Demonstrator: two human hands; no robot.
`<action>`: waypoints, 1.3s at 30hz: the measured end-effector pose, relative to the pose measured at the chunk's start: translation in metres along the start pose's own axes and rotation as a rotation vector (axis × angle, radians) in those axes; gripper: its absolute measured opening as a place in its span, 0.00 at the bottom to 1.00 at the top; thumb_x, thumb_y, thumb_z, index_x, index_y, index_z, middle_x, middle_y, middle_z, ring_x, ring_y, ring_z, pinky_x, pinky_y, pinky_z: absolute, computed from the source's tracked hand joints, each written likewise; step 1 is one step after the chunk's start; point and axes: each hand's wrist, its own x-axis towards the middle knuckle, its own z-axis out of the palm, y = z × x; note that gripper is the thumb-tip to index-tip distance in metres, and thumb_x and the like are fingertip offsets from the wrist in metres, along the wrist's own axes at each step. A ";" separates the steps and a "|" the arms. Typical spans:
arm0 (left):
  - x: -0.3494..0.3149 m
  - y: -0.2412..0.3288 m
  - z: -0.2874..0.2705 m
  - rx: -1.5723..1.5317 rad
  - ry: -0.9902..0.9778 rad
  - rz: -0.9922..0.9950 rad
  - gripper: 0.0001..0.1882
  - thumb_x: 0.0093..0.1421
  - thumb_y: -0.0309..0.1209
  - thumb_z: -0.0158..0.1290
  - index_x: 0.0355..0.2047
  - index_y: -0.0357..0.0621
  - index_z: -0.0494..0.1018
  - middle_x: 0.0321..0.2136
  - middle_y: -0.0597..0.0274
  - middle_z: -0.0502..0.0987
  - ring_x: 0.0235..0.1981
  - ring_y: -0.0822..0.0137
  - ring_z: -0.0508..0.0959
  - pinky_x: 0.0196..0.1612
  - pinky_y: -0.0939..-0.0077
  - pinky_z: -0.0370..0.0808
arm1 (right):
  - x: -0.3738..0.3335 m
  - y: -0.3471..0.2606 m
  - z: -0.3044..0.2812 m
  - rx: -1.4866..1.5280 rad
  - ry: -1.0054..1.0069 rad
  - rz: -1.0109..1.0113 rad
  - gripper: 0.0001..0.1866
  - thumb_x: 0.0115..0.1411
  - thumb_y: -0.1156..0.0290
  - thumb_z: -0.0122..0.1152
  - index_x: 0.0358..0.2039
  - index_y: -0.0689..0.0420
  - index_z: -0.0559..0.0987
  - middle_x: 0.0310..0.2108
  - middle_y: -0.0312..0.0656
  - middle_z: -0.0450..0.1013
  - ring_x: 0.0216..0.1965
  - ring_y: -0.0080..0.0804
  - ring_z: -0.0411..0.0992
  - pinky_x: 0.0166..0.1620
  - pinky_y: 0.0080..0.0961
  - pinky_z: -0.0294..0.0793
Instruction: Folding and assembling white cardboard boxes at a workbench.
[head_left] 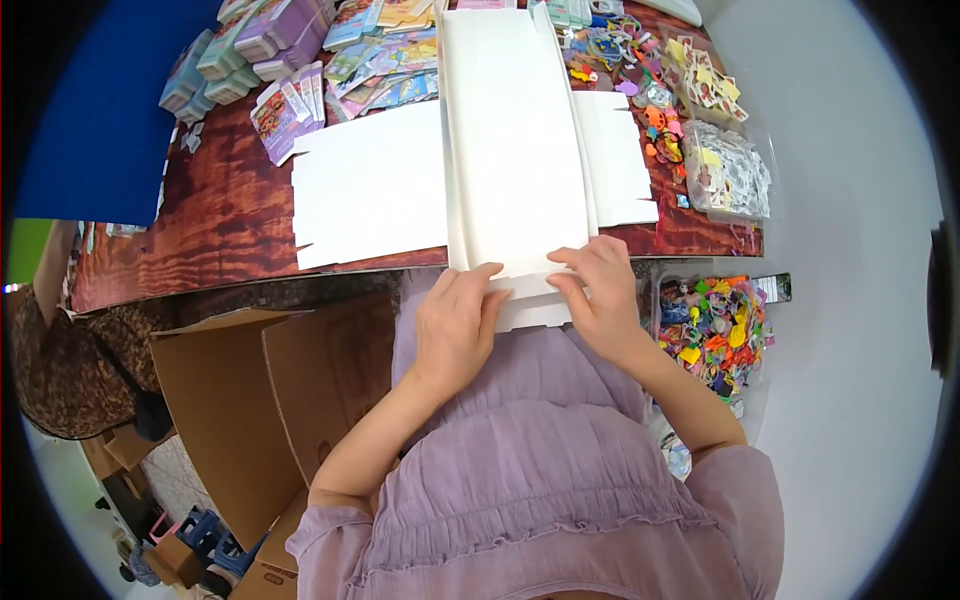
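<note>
A long white cardboard box [515,150] lies partly folded at the table's near edge, its raised side walls running away from me. Its near end juts past the edge toward my lap. My left hand [455,320] pinches the left corner of the near end flap [530,290], thumb and fingers pressed on the card. At the right corner, my right hand [598,295] grips the same flap between thumb and fingers. Flat white side panels with slotted edges spread out left [375,185] and right [615,160] of the box.
Stacks of pastel packs [265,40] and loose printed cards [385,70] cover the far left of the table [225,215]. Small colourful trinkets [620,50] and a clear tray [735,175] are at right. Below stand a bin of bright pieces [710,330] and an open carton [220,400].
</note>
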 end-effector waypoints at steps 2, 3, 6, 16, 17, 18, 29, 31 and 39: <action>-0.001 -0.002 0.001 -0.018 -0.016 -0.070 0.16 0.56 0.24 0.63 0.46 0.38 0.77 0.34 0.54 0.79 0.33 0.51 0.77 0.34 0.60 0.75 | 0.003 0.002 0.003 -0.007 -0.009 -0.008 0.09 0.57 0.73 0.68 0.39 0.57 0.82 0.29 0.40 0.76 0.35 0.36 0.74 0.57 0.39 0.65; -0.002 -0.002 0.003 -0.018 -0.017 -0.069 0.16 0.56 0.24 0.63 0.46 0.38 0.77 0.34 0.54 0.79 0.33 0.51 0.77 0.34 0.60 0.75 | 0.003 0.003 0.002 -0.019 -0.010 -0.009 0.10 0.58 0.72 0.68 0.40 0.56 0.81 0.28 0.39 0.75 0.33 0.35 0.74 0.58 0.40 0.64; -0.006 -0.005 0.007 -0.035 0.113 0.017 0.15 0.57 0.25 0.64 0.46 0.43 0.78 0.40 0.55 0.79 0.32 0.55 0.77 0.33 0.64 0.75 | 0.006 -0.001 0.002 -0.012 -0.012 0.036 0.09 0.59 0.71 0.67 0.40 0.55 0.81 0.28 0.39 0.75 0.32 0.33 0.74 0.60 0.42 0.63; -0.007 -0.023 0.023 0.229 0.144 0.318 0.15 0.48 0.25 0.57 0.39 0.45 0.81 0.39 0.68 0.79 0.30 0.65 0.72 0.33 0.69 0.71 | 0.005 -0.017 0.001 -0.252 0.065 -0.188 0.11 0.56 0.69 0.69 0.39 0.55 0.81 0.36 0.41 0.76 0.39 0.38 0.73 0.60 0.44 0.62; -0.007 -0.023 0.024 0.214 0.150 0.324 0.14 0.49 0.25 0.57 0.38 0.44 0.81 0.38 0.69 0.79 0.30 0.65 0.72 0.34 0.69 0.70 | 0.002 -0.017 0.003 -0.270 0.027 -0.259 0.11 0.55 0.69 0.68 0.38 0.56 0.81 0.38 0.42 0.75 0.40 0.39 0.73 0.58 0.44 0.63; -0.007 -0.022 0.023 0.212 0.150 0.325 0.14 0.49 0.25 0.57 0.38 0.44 0.81 0.38 0.69 0.79 0.30 0.65 0.72 0.34 0.69 0.70 | -0.001 -0.017 0.005 -0.289 -0.010 -0.326 0.11 0.54 0.70 0.68 0.38 0.57 0.81 0.39 0.42 0.75 0.41 0.41 0.72 0.57 0.44 0.65; -0.006 0.021 -0.020 -0.458 0.250 -0.273 0.30 0.61 0.31 0.64 0.62 0.41 0.66 0.60 0.50 0.65 0.55 0.59 0.73 0.49 0.66 0.77 | 0.006 -0.020 -0.001 -0.160 -0.053 -0.387 0.10 0.47 0.77 0.60 0.33 0.60 0.79 0.31 0.40 0.72 0.33 0.40 0.70 0.36 0.37 0.68; -0.002 0.025 -0.026 -1.060 0.187 -0.641 0.26 0.68 0.34 0.59 0.61 0.36 0.67 0.56 0.57 0.70 0.52 0.70 0.74 0.48 0.72 0.76 | 0.004 -0.029 0.007 -0.144 0.051 -0.496 0.11 0.47 0.78 0.60 0.34 0.60 0.80 0.31 0.40 0.72 0.32 0.40 0.70 0.35 0.37 0.67; 0.005 0.011 -0.009 -1.130 0.293 -0.741 0.20 0.78 0.41 0.44 0.49 0.35 0.74 0.40 0.67 0.77 0.39 0.79 0.73 0.43 0.80 0.71 | 0.013 -0.055 0.023 -0.013 -0.028 -0.255 0.13 0.49 0.82 0.58 0.37 0.59 0.81 0.33 0.40 0.69 0.36 0.40 0.68 0.39 0.35 0.65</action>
